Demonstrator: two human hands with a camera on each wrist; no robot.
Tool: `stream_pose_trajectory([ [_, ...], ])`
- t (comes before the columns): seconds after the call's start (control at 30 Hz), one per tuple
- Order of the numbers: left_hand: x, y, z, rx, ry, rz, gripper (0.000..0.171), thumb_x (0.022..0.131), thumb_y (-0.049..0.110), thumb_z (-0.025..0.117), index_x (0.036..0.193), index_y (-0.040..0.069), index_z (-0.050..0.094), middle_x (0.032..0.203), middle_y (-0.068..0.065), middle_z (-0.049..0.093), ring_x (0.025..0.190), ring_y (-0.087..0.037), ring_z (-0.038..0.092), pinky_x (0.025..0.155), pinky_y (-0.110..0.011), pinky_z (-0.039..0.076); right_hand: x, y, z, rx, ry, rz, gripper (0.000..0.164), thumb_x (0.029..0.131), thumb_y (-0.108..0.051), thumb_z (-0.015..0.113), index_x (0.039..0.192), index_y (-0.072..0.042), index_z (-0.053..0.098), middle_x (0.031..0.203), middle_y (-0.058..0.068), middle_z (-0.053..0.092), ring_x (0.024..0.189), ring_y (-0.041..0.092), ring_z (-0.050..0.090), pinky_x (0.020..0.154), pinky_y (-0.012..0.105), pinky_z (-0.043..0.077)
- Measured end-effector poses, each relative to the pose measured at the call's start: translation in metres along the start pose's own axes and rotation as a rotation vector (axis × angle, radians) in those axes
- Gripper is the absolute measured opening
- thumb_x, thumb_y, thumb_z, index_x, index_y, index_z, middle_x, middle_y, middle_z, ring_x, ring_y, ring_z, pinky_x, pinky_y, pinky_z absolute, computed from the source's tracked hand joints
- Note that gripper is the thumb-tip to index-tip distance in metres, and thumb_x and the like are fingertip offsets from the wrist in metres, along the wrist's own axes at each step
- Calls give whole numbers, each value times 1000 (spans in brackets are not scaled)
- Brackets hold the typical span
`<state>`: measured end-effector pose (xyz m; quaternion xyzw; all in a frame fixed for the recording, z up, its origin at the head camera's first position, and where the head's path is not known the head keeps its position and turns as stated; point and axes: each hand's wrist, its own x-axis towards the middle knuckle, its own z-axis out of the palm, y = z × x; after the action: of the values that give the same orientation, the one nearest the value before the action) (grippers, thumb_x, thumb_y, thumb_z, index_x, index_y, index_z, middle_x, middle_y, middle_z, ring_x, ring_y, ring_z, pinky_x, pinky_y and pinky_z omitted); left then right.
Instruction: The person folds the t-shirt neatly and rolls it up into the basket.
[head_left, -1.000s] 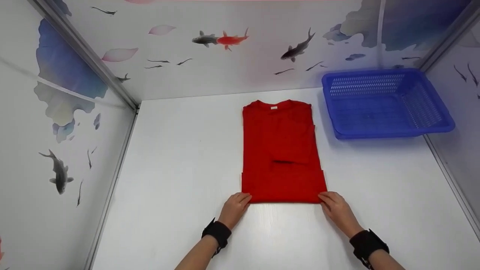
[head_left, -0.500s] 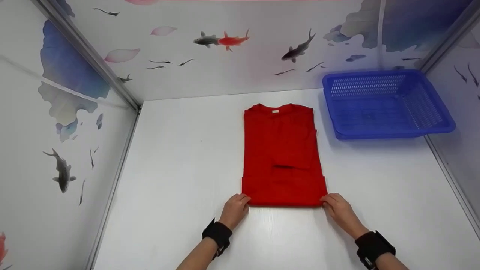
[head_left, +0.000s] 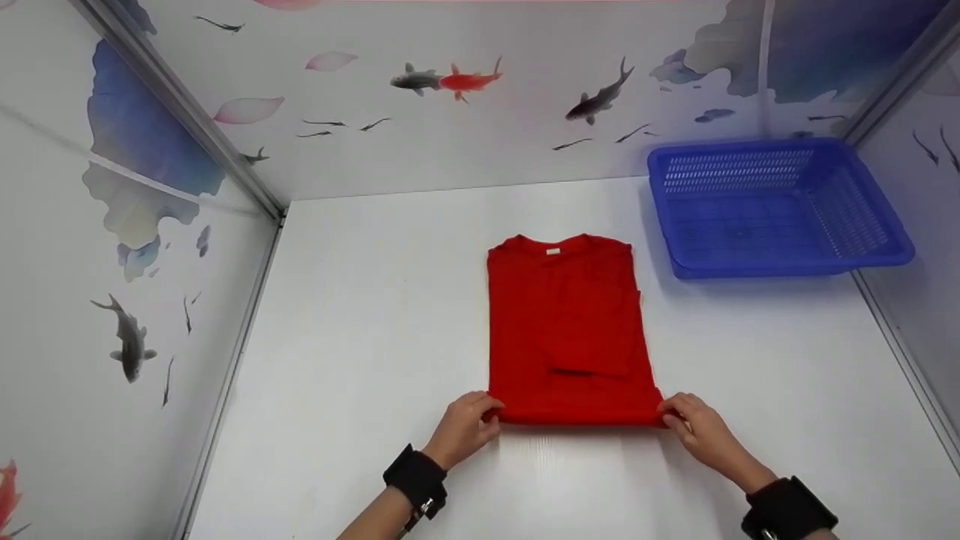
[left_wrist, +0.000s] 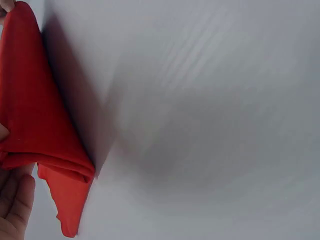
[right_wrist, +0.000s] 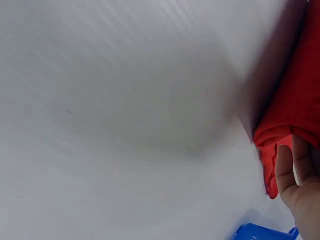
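A red T-shirt [head_left: 559, 315] lies on the white table with its sides folded in and its collar tag pointing away from me. One sleeve is laid over the front, and the near end is turned up in a thick fold. My left hand [head_left: 466, 427] pinches the near left corner; in the left wrist view the folded layers [left_wrist: 42, 110] stand slightly raised above their shadow. At the near right corner, my right hand [head_left: 705, 433] pinches the same fold, its fingers [right_wrist: 300, 155] reaching under the cloth in the right wrist view. Both wrists wear black straps.
A blue plastic basket [head_left: 750, 262] with slotted walls stands at the back right of the table [head_left: 375, 315], right of the shirt. Walls printed with fish [head_left: 596, 97] and petals enclose the table at the back and both sides.
The T-shirt has slid toward me, its collar now farther from the back wall. The near fold has become narrower in view as both hands draw it closer, the right hand also moving outward.
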<state>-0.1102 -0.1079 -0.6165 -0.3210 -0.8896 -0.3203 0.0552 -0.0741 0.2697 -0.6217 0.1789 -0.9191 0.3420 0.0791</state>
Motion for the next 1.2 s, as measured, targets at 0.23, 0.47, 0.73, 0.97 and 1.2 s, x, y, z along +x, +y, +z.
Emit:
stream_pose_trajectory([
  [0.23,39,-24,-4,-91,123,-112,19,83,-5,68,101,-2,71,85,-9,64,76,-18,56,69,-26,50,50,9,0,17,125,31,13,82,12,66,89,1,64,83,5,61,78,21,56,66,32,48],
  [0.47,67,-45,5,-104,106,-304,19,89,-2,65,107,-4,71,90,-12,67,78,-21,59,72,-31,51,92,26,10,37,48,158,7,91,9,58,97,10,61,93,22,62,94,42,57,83,53,45],
  [0.73,89,-52,25,-31,101,-439,16,88,-2,67,103,-5,72,94,-15,66,90,-30,64,81,-38,53,109,42,24,-4,-28,281,10,92,8,55,98,16,58,93,29,59,96,48,55,88,56,43],
  [0.97,95,-54,44,109,131,-482,13,88,1,68,99,0,74,93,-13,66,89,-29,62,80,-34,52,111,42,42,-177,89,310,9,88,8,59,93,15,60,87,29,56,84,48,57,73,57,48],
  [1.2,92,-55,50,261,199,-404,12,87,5,71,98,3,76,95,-10,65,85,-27,57,73,-35,51,116,44,47,-360,86,276,8,85,6,63,88,12,59,86,27,55,79,46,56,62,57,48],
])
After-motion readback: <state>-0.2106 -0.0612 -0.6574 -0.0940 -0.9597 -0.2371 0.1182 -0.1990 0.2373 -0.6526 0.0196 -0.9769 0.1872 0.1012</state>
